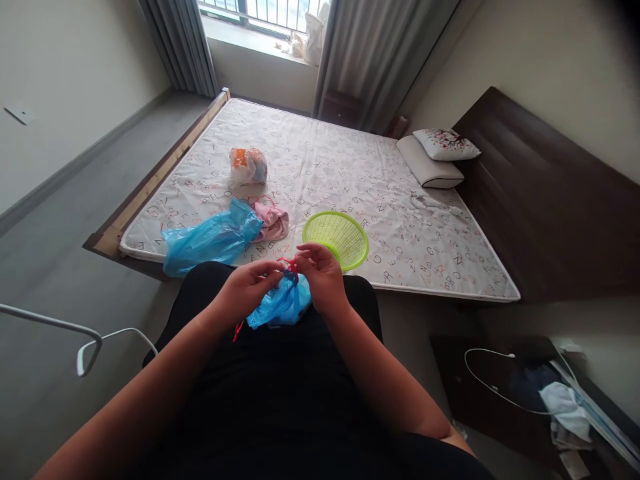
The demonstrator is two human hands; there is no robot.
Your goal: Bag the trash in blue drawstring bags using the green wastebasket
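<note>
While nr mattress edge (440, 293), both hands (324, 283) on red cord (292, 266)

Attire, as I view it remotely | upper: black top (280, 400) | right sleeve (435, 455): black, ending near the elbow | lower: black legwear (367, 300) (cut unclear to me) | left hand (255, 287), right hand (323, 277): bare

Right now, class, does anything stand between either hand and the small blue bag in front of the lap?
Nothing visible does. The fingertips of the left hand and right hand meet at the red string atop the small blue bag. The green basket lies beyond the right hand, not between.
</note>
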